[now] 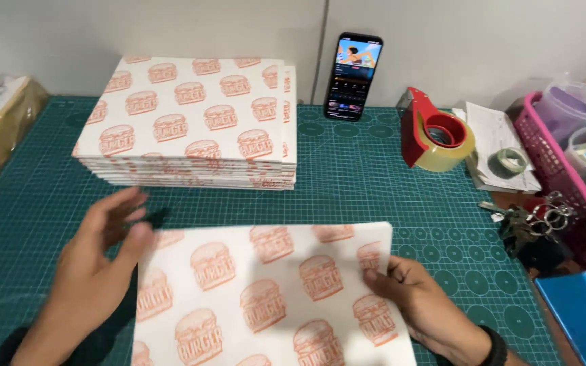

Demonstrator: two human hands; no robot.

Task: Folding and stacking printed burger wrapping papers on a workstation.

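A white paper sheet point(266, 291) printed with orange burger pictures lies on the green cutting mat point(367, 176) in front of me. My right hand point(418, 301) grips its right edge, thumb on top. My left hand point(106, 234) hovers with fingers spread at the sheet's upper left corner, blurred, touching or just above it. Behind the sheet stands a stack of the same printed sheets point(194, 122).
A phone point(353, 76) leans against the wall with its screen lit. To the right are a red tape dispenser point(435, 129), a small tape roll point(511, 161) on papers, keys point(537, 220), a pink basket point(564, 169) and a blue tray point(581, 308).
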